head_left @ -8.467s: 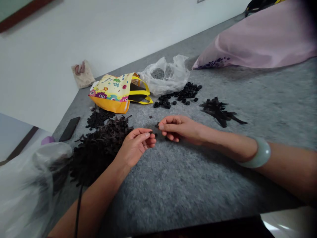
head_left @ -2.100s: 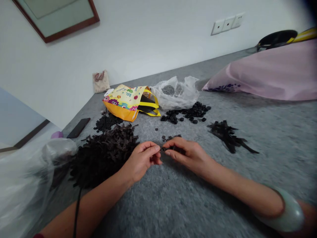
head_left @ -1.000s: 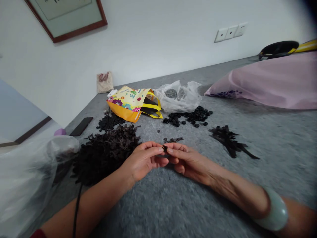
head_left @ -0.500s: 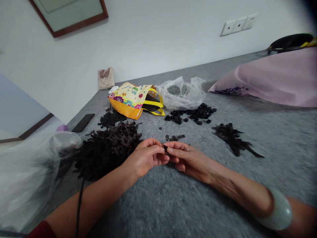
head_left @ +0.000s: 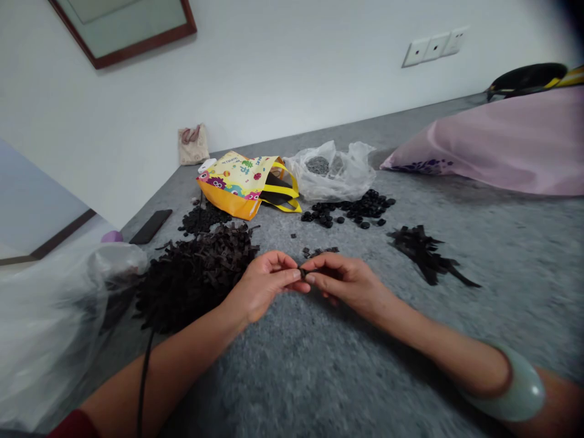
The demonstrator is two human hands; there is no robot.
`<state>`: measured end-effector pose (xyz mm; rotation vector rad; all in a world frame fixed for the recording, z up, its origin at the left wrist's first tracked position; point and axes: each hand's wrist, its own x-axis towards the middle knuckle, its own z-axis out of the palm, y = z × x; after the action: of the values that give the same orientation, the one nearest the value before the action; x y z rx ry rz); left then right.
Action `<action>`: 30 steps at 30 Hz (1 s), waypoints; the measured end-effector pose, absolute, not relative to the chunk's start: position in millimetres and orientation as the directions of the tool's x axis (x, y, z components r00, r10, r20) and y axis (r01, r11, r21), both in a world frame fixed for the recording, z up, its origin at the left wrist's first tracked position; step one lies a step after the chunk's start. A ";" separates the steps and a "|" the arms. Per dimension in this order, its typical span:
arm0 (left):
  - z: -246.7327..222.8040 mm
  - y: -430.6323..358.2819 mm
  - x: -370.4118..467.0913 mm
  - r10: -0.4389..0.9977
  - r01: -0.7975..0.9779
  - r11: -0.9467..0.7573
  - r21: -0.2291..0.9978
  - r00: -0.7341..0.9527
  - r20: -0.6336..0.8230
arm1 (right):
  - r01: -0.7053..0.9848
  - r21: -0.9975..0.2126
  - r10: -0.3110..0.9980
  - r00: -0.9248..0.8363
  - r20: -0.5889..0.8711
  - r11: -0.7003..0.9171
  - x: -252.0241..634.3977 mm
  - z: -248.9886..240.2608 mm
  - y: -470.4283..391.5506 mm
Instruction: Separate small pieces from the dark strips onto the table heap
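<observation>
Since half a second ago, the right hand has rolled further palm-down; the left hand barely shifted. Both pinch, thumb to forefinger, a small black piece between them, near the strip heap. Handling appears unfinished.

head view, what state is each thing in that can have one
bare left hand, fingers pinched
bare right hand, fingers pinched
small black piece, held between both hands
yellow-orange printed bag, on its side, open
crumpled translucent plastic bag, grey contents showing
short black strips, heaped
long black strips, loose
round black pieces, scattered
</observation>
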<state>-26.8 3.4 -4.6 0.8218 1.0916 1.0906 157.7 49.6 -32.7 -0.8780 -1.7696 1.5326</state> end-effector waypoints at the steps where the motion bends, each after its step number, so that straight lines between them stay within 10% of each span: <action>1: -5.2 4.1 -27.3 0.966 -0.238 0.257 0.937 0.080 -0.245 | 0.100 -0.977 0.816 -0.570 0.099 0.188 158.2 -31.7 48.9; 9: -8.3 4.7 -27.5 0.977 -0.131 0.211 0.969 0.064 -0.204 | 0.201 -0.699 0.649 -0.604 0.463 0.686 162.4 -31.8 48.0; 18: -8.0 4.8 -27.5 0.989 -0.036 0.138 0.990 0.063 -0.136 | 0.176 -0.632 0.591 -0.602 0.537 0.754 163.9 -30.6 49.7; 30: -6.0 -3.1 -24.8 0.968 0.631 -0.233 0.740 0.079 0.237 | 0.336 -0.378 0.499 -0.681 0.536 0.863 164.9 -28.8 45.4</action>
<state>-24.8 -3.1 -6.0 1.9133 1.5768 0.9952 164.9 45.4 -28.8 -0.6019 -2.3795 0.3282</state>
